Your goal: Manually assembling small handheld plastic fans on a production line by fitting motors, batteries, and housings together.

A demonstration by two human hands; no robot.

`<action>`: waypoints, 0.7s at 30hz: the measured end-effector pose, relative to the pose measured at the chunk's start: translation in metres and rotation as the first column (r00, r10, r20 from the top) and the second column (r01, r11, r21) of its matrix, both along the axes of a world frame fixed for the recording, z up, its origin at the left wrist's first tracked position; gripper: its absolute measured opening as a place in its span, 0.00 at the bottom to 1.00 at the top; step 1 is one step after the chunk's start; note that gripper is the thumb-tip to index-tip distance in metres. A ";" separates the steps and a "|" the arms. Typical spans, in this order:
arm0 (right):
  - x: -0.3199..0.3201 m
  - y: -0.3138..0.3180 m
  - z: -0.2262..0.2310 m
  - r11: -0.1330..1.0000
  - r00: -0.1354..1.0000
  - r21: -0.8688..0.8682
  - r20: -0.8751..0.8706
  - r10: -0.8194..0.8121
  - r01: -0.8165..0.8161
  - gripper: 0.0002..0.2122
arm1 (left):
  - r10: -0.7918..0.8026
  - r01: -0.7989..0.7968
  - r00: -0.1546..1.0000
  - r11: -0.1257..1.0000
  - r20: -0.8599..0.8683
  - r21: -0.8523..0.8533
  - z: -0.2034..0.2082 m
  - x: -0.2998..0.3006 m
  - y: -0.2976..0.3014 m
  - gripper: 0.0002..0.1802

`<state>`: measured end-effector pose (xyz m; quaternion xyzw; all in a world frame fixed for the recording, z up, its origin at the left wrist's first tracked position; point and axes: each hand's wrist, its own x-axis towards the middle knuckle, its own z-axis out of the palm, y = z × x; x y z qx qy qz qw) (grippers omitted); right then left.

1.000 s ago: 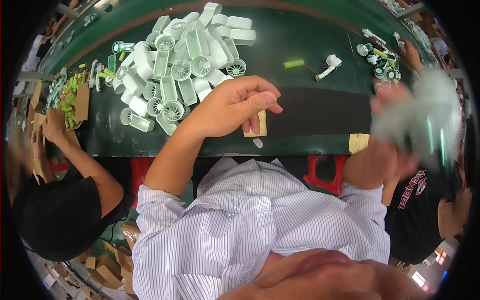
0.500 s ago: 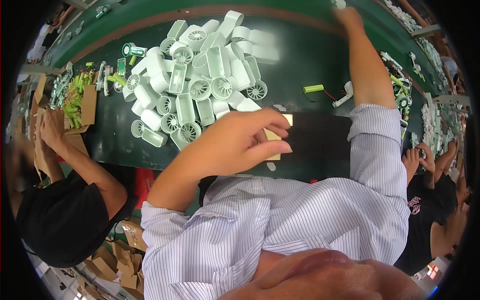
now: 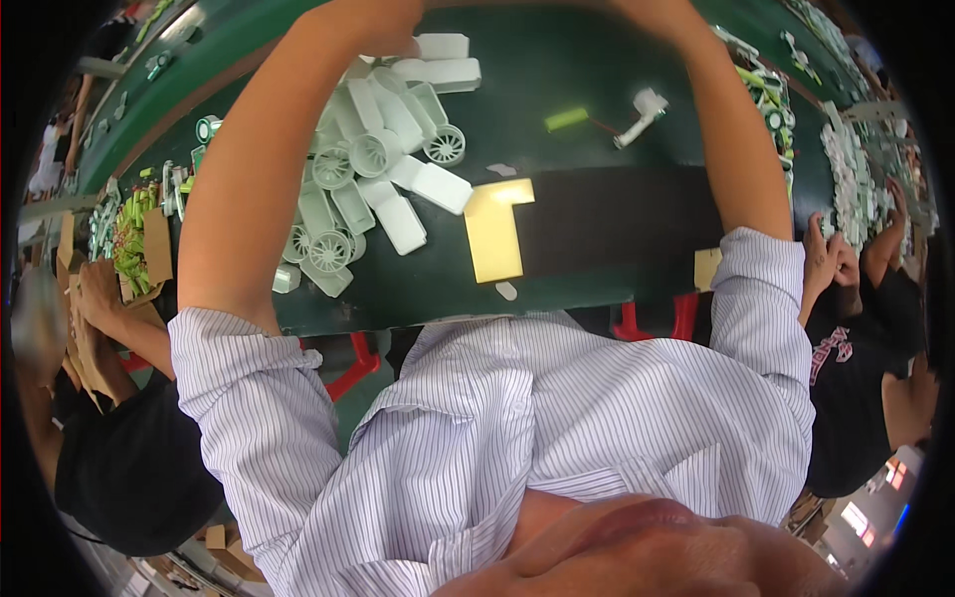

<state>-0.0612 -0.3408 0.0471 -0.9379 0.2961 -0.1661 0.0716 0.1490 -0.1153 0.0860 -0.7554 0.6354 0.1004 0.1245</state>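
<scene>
Both my arms stretch far forward over the table. My left hand [image 3: 390,25] reaches past the far end of a pile of pale green plastic housings [image 3: 373,154]; its fingers are cut off or hidden at the upper edge. My right hand [image 3: 652,14] is also at the upper edge, blurred, with its fingers out of sight. What either hand holds, if anything, does not show. Between my forearms lie a green battery cell [image 3: 567,120] and a small white part [image 3: 643,116], joined by a thin red wire. Several housings have round, spoked grilles.
A dark mat [image 3: 617,219] lies near the front edge, with a yellow L-shaped piece [image 3: 494,229] at its left end. Small green-and-white assemblies [image 3: 771,99] line the right. At left, a cardboard box [image 3: 156,249] stands beside green cells [image 3: 131,234]. People work on both sides.
My left hand has moved from above the mat to the far side of the pile. My right hand has shifted left along the far edge. The view has shifted too, and the yellow piece is now uncovered.
</scene>
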 end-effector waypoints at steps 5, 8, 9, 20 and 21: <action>-0.096 0.071 -0.001 0.945 0.985 0.278 0.061 0.161 -0.172 0.16 | 0.015 -0.014 1.000 1.000 -0.011 0.024 -0.028 0.009 -0.011 0.14; -0.122 0.096 -0.030 0.953 0.975 0.240 0.170 0.146 -0.184 0.12 | -0.009 0.009 0.999 1.000 -0.045 0.008 -0.035 0.016 -0.004 0.12; -0.130 0.105 -0.033 0.971 0.980 0.140 0.077 0.183 -0.193 0.11 | -0.020 0.020 0.999 1.000 -0.041 0.006 -0.033 0.014 -0.002 0.12; -0.089 0.105 -0.076 0.861 0.847 0.025 -0.171 0.504 -0.507 0.15 | -0.171 -0.113 0.936 0.681 -0.307 -0.723 -0.003 -0.070 0.104 0.17; -0.090 0.105 -0.083 0.845 0.849 -0.118 -0.167 0.501 -0.522 0.14 | -0.110 -0.198 0.918 0.703 -0.380 -0.683 -0.010 -0.082 0.120 0.20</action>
